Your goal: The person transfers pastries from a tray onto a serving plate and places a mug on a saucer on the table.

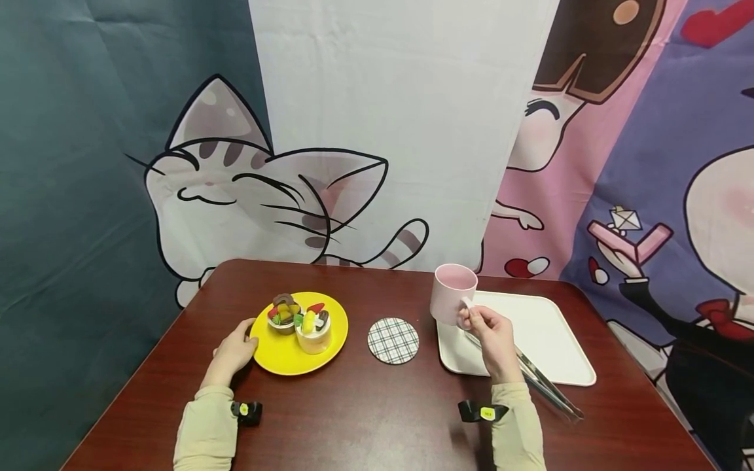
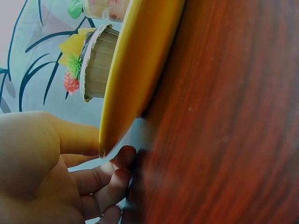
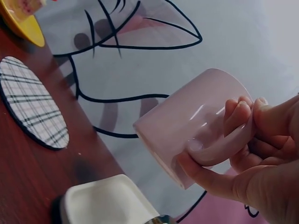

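My right hand [image 1: 493, 340] grips the handle of a pale pink mug [image 1: 449, 294], fingers hooked through and around it. In the right wrist view, the mug [image 3: 196, 121] is raised above the tray's height. At the left, my left hand [image 1: 234, 350] holds the near-left rim of a yellow plate [image 1: 277, 360], the thumb on the rim and the other fingers low beneath its edge. Two cups of toy dessert stand on the plate: one brown-topped with fruit [image 1: 284, 313], the other a pale cup [image 1: 314, 337] with yellow and red pieces.
A round checked coaster [image 1: 393, 341] lies mid-table between plate and tray. The white tray [image 1: 550, 327] is at the right, behind my right hand. Metal tongs [image 1: 544, 383] rest across its front edge, ends jutting over the table. A printed curtain [image 1: 377, 85] hangs behind the table.
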Demonstrator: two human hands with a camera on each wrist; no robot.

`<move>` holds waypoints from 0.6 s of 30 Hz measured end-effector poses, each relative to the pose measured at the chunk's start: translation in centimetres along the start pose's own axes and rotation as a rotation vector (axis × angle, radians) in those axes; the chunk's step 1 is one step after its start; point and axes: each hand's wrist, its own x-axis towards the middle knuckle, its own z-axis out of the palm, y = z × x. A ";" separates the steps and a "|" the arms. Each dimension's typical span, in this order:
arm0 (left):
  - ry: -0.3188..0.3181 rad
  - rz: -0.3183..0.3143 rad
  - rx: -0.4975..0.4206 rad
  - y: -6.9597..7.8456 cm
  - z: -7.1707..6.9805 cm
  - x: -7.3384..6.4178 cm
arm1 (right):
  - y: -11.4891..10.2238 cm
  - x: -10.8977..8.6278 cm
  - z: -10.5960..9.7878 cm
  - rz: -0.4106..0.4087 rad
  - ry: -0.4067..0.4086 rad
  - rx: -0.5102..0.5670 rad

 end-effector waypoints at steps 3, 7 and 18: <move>-0.003 -0.003 -0.003 -0.1 0.1 0.0 | 0.5 0.1 0.2 0.007 -0.008 -0.001; -0.005 -0.005 -0.003 -0.1 0.1 -0.1 | 1.0 0.1 0.5 0.024 -0.019 0.000; -0.002 -0.010 -0.002 0.1 0.1 -0.1 | 1.3 0.1 1.2 0.014 -0.052 -0.029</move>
